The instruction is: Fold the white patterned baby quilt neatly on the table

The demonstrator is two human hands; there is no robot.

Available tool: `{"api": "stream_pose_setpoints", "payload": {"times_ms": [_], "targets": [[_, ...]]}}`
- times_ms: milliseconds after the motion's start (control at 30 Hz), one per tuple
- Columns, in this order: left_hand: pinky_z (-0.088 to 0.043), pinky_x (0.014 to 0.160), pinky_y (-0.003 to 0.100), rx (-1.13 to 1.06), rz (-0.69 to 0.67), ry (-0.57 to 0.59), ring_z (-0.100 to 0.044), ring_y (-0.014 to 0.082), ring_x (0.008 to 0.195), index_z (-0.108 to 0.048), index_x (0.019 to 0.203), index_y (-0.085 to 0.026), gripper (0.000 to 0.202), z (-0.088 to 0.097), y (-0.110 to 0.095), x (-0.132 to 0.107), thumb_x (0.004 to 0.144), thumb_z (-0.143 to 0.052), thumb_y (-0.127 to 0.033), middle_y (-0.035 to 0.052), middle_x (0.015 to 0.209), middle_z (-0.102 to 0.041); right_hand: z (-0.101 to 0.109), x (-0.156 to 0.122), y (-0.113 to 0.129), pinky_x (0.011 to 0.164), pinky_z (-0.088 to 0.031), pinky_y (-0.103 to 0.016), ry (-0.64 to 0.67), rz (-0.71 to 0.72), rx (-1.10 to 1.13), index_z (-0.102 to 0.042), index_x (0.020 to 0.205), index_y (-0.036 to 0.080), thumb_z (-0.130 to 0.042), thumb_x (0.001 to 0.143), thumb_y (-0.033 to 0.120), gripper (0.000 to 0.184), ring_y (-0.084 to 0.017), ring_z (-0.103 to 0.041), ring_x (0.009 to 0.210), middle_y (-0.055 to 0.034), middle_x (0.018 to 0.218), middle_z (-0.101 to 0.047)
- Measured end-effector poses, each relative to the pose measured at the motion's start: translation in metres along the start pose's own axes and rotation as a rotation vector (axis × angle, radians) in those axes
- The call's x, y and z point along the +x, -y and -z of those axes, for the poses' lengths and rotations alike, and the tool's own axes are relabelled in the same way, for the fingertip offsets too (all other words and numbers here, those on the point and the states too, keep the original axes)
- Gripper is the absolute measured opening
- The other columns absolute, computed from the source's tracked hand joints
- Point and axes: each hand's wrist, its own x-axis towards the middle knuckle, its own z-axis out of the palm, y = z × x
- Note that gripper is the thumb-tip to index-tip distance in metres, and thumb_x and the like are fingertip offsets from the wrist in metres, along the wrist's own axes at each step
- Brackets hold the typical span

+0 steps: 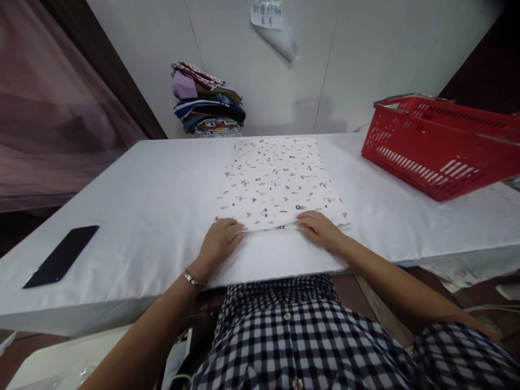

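Observation:
A white cloth (280, 179) with small printed plants and figures lies folded into a rectangle on the table. At its near left corner my left hand (221, 241) grips the edge, fingers on top and thumb by the fold. My right hand (323, 232) pinches the same near edge, closer to the right corner. Between the hands the edge lifts slightly, and the layers of the cloth show there. A metal bracelet (193, 279) circles my left wrist.
A white-covered table (154, 189) spans the view. On its left lies a dark flat phone or tablet (63, 256). A pile of folded fabrics (209, 100) stands at the back against the wall. To the right sits a red plastic basket (439, 146) with metal handles.

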Motion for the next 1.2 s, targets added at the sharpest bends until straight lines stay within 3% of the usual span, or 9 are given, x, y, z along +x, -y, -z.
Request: {"api": "stream_pose_setpoints", "payload": {"times_ms": [133,267,433,633,900,1033,1200], "targets": [[-0.045,0.083,0.039,-0.028,-0.087,0.055,-0.056,0.0224,0.095,-0.068,0.099,-0.02,0.028,-0.008,-0.017,0.02,0.092,-0.046,-0.036,0.0082,0.1,-0.065,-0.008,0.008,0.001,0.089,-0.049,-0.045,-0.039,0.004,-0.026,-0.061,0.112,0.018,-0.043,0.094,0.025,0.026,-0.024,-0.058,0.102,-0.0112,0.107,-0.065],[-0.045,0.08,0.037,-0.069,-0.082,0.103,-0.056,0.0205,0.091,-0.069,0.095,-0.022,0.027,-0.017,-0.023,0.033,0.094,-0.044,-0.033,0.0056,0.096,-0.065,-0.01,0.015,0.003,0.086,-0.051,-0.043,-0.039,0.036,-0.032,-0.066,0.105,0.021,-0.043,0.094,0.026,0.026,-0.022,-0.058,0.098,-0.0096,0.102,-0.066],[-0.045,0.078,0.036,-0.055,-0.054,0.124,-0.055,0.0201,0.088,-0.068,0.091,-0.021,0.03,-0.019,-0.022,0.033,0.095,-0.04,-0.029,0.0048,0.092,-0.066,-0.008,0.016,0.007,0.08,-0.049,-0.039,-0.062,0.006,-0.078,-0.07,0.097,0.02,-0.042,0.095,0.025,0.028,-0.023,-0.057,0.092,-0.0098,0.098,-0.066],[-0.044,0.078,0.037,-0.002,-0.073,0.128,-0.054,0.0212,0.087,-0.067,0.092,-0.019,0.031,-0.02,-0.025,0.03,0.096,-0.038,-0.029,0.0069,0.093,-0.065,-0.009,0.013,0.008,0.078,-0.045,-0.037,0.031,-0.013,-0.105,-0.069,0.097,0.021,-0.045,0.094,0.023,0.025,-0.023,-0.056,0.091,-0.0095,0.096,-0.064],[-0.043,0.076,0.038,-0.031,-0.248,0.168,-0.053,0.0223,0.089,-0.066,0.094,-0.019,0.022,-0.025,-0.065,0.061,0.093,-0.047,-0.03,0.0069,0.093,-0.063,-0.008,0.011,0.007,0.079,-0.044,-0.036,0.019,0.03,-0.142,-0.067,0.103,0.019,-0.045,0.094,0.024,0.025,-0.022,-0.055,0.089,-0.0093,0.094,-0.064],[-0.044,0.075,0.037,-0.066,-0.272,0.15,-0.053,0.0205,0.082,-0.066,0.086,-0.019,0.026,-0.037,-0.073,0.072,0.094,-0.043,-0.027,0.0063,0.085,-0.061,0.005,-0.006,0.0,0.083,-0.045,-0.038,-0.02,0.019,-0.15,-0.065,0.109,0.019,-0.045,0.094,0.023,0.025,-0.021,-0.056,0.095,-0.0107,0.102,-0.065],[-0.045,0.076,0.038,-0.124,-0.271,0.107,-0.054,0.0209,0.082,-0.067,0.086,-0.02,0.029,-0.046,-0.065,0.073,0.094,-0.04,-0.028,0.0067,0.088,-0.063,0.042,-0.051,-0.032,0.084,-0.048,-0.039,-0.111,-0.131,-0.218,-0.07,0.098,0.02,-0.047,0.092,0.022,0.024,-0.022,-0.059,0.095,-0.0103,0.1,-0.068]]}}
